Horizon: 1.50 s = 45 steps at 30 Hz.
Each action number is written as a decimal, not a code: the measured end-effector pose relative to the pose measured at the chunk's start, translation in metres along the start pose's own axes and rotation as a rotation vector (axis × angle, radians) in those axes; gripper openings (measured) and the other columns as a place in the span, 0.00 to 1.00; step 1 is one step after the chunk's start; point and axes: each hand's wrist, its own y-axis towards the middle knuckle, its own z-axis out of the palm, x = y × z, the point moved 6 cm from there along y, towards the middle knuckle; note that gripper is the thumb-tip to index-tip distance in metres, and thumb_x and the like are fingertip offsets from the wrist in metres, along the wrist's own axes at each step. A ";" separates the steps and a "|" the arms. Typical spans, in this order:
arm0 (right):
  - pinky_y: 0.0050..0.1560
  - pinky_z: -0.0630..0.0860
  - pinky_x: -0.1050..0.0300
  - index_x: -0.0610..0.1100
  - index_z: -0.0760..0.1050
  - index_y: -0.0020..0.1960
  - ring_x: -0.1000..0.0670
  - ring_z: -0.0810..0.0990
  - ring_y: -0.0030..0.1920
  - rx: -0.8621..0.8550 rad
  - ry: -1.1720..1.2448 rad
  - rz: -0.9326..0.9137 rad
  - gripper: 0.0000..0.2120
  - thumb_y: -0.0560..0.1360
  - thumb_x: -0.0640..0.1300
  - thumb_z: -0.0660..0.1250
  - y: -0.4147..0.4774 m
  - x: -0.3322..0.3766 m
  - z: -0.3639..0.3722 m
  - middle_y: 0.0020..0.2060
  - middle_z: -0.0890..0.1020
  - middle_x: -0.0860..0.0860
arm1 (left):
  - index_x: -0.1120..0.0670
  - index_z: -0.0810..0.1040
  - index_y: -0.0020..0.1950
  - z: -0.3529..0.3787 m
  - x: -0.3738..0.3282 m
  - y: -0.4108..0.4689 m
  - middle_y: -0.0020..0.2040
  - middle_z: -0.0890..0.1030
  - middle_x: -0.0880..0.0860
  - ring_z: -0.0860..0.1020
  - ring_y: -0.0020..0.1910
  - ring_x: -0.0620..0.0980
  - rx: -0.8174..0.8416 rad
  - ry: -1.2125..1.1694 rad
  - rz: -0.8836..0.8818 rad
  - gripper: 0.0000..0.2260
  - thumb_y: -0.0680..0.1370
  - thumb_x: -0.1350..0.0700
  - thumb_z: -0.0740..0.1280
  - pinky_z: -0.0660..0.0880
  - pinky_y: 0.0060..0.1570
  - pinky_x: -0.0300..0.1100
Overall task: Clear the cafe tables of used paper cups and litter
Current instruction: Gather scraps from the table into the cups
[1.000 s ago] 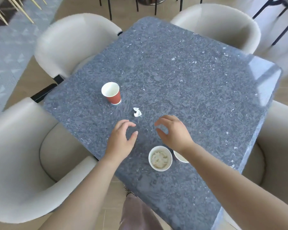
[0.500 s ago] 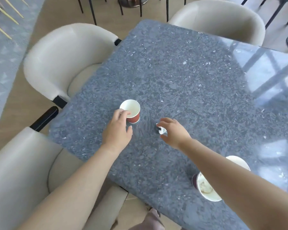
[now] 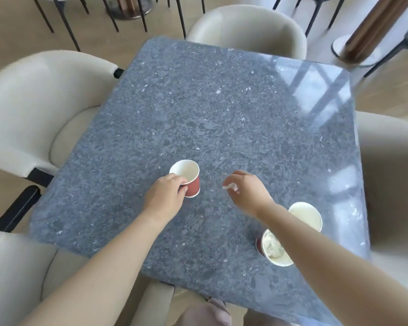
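Left hand (image 3: 165,198) curls fingers round the red paper cup (image 3: 190,182) standing mid-table; right hand (image 3: 246,190) pinches a crumpled white scrap (image 3: 230,186) just above the speckled grey stone table (image 3: 222,109).

Both bare forearms ran from the bottom of the frame toward its centre, the left from the lower left corner, the right from the lower right. The left hand (image 3: 164,198) lay back-up, its fingers curled round the near side of a red paper cup (image 3: 194,188). The right hand (image 3: 247,191), also back-up, pinched a crumpled white paper scrap (image 3: 230,186) in its fingertips.
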 end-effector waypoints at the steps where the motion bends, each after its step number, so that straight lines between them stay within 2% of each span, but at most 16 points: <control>1: 0.43 0.72 0.57 0.46 0.80 0.48 0.47 0.78 0.42 -0.044 0.011 0.017 0.08 0.72 0.38 0.64 -0.010 -0.004 -0.011 0.45 0.79 0.49 | 0.54 0.79 0.53 0.003 -0.013 0.000 0.53 0.80 0.52 0.76 0.53 0.56 0.014 0.000 0.042 0.08 0.77 0.55 0.63 0.72 0.44 0.45; 5: 0.38 0.71 0.58 0.48 0.79 0.46 0.49 0.78 0.39 -0.230 0.019 0.115 0.03 0.72 0.44 0.68 -0.056 -0.031 -0.052 0.41 0.80 0.52 | 0.54 0.79 0.54 0.018 -0.070 0.002 0.53 0.80 0.52 0.76 0.52 0.55 0.069 -0.040 0.197 0.09 0.77 0.54 0.63 0.74 0.45 0.47; 8: 0.40 0.74 0.56 0.49 0.79 0.46 0.49 0.78 0.40 -0.304 0.023 0.213 0.03 0.72 0.45 0.68 -0.093 -0.057 -0.071 0.42 0.80 0.53 | 0.54 0.80 0.54 0.035 -0.106 0.002 0.53 0.80 0.51 0.76 0.53 0.55 0.125 -0.062 0.283 0.09 0.77 0.55 0.64 0.74 0.48 0.49; 10: 0.41 0.73 0.59 0.49 0.79 0.47 0.50 0.79 0.42 -0.342 0.023 0.276 0.05 0.72 0.45 0.68 -0.113 -0.074 -0.080 0.43 0.81 0.53 | 0.52 0.81 0.54 0.043 -0.124 0.003 0.52 0.80 0.51 0.76 0.52 0.54 0.151 -0.058 0.323 0.09 0.77 0.54 0.65 0.75 0.47 0.48; 14: 0.47 0.74 0.56 0.49 0.78 0.54 0.49 0.78 0.48 -0.279 0.005 0.337 0.12 0.71 0.45 0.68 -0.136 -0.089 -0.077 0.51 0.80 0.52 | 0.51 0.82 0.54 0.058 -0.150 0.000 0.52 0.80 0.52 0.76 0.52 0.55 0.216 -0.043 0.412 0.09 0.77 0.57 0.64 0.74 0.49 0.47; 18: 0.49 0.73 0.57 0.49 0.77 0.55 0.48 0.77 0.51 -0.230 -0.016 0.329 0.12 0.71 0.44 0.69 -0.144 -0.091 -0.072 0.56 0.78 0.52 | 0.50 0.80 0.57 0.069 -0.160 -0.003 0.57 0.79 0.49 0.75 0.56 0.52 0.272 -0.048 0.439 0.12 0.77 0.59 0.63 0.72 0.53 0.44; 21: 0.52 0.74 0.55 0.51 0.75 0.57 0.50 0.73 0.57 -0.132 -0.084 0.334 0.13 0.72 0.46 0.67 -0.152 -0.094 -0.065 0.58 0.76 0.55 | 0.50 0.79 0.59 0.070 -0.161 -0.007 0.58 0.77 0.47 0.75 0.57 0.49 0.266 -0.073 0.442 0.13 0.76 0.60 0.64 0.69 0.51 0.39; 24: 0.53 0.74 0.54 0.51 0.74 0.60 0.51 0.69 0.61 -0.052 -0.137 0.331 0.15 0.73 0.46 0.66 -0.158 -0.097 -0.060 0.60 0.75 0.56 | 0.50 0.78 0.58 0.069 -0.160 -0.010 0.58 0.76 0.47 0.74 0.57 0.48 0.241 -0.105 0.433 0.13 0.75 0.61 0.64 0.69 0.50 0.37; 28: 0.50 0.75 0.54 0.49 0.75 0.58 0.51 0.68 0.61 -0.045 -0.155 0.316 0.12 0.74 0.43 0.65 -0.154 -0.098 -0.056 0.59 0.75 0.55 | 0.51 0.78 0.58 0.065 -0.158 -0.013 0.58 0.75 0.47 0.74 0.56 0.48 0.213 -0.111 0.413 0.13 0.75 0.61 0.65 0.68 0.49 0.35; 31: 0.48 0.76 0.52 0.48 0.77 0.53 0.50 0.70 0.59 -0.054 -0.172 0.307 0.08 0.75 0.45 0.64 -0.149 -0.098 -0.053 0.57 0.76 0.53 | 0.51 0.77 0.57 0.060 -0.158 -0.017 0.58 0.75 0.47 0.76 0.49 0.48 0.207 -0.128 0.397 0.12 0.75 0.61 0.65 0.72 0.49 0.39; 34: 0.47 0.76 0.51 0.45 0.78 0.52 0.48 0.73 0.55 -0.163 -0.127 0.313 0.08 0.75 0.44 0.63 -0.146 -0.097 -0.065 0.54 0.78 0.52 | 0.50 0.77 0.58 0.056 -0.157 -0.021 0.58 0.75 0.46 0.76 0.47 0.48 0.205 -0.140 0.391 0.12 0.75 0.59 0.65 0.74 0.48 0.42; 37: 0.44 0.76 0.48 0.42 0.79 0.49 0.45 0.75 0.51 -0.361 -0.098 0.221 0.06 0.74 0.40 0.64 -0.143 -0.081 -0.091 0.49 0.80 0.49 | 0.50 0.76 0.59 0.053 -0.154 -0.022 0.59 0.74 0.47 0.75 0.53 0.48 0.190 -0.138 0.372 0.13 0.75 0.58 0.65 0.74 0.51 0.44; 40: 0.39 0.78 0.47 0.39 0.79 0.44 0.41 0.77 0.46 -0.515 -0.086 0.033 0.03 0.72 0.35 0.67 -0.142 -0.052 -0.112 0.45 0.81 0.46 | 0.50 0.76 0.58 0.050 -0.149 -0.022 0.57 0.75 0.46 0.75 0.52 0.47 0.162 -0.159 0.339 0.12 0.75 0.58 0.65 0.73 0.47 0.40; 42: 0.39 0.78 0.49 0.39 0.79 0.43 0.41 0.78 0.45 -0.557 -0.083 -0.053 0.02 0.71 0.35 0.68 -0.138 -0.035 -0.119 0.44 0.81 0.46 | 0.49 0.76 0.58 0.046 -0.144 -0.024 0.55 0.74 0.44 0.74 0.49 0.45 0.145 -0.185 0.313 0.12 0.75 0.57 0.66 0.72 0.45 0.38; 45: 0.40 0.78 0.52 0.39 0.79 0.43 0.42 0.78 0.45 -0.574 -0.075 -0.108 0.03 0.70 0.35 0.69 -0.126 -0.022 -0.120 0.44 0.81 0.47 | 0.46 0.76 0.56 0.043 -0.133 -0.027 0.55 0.74 0.43 0.75 0.48 0.44 0.143 -0.196 0.259 0.11 0.75 0.56 0.65 0.76 0.46 0.44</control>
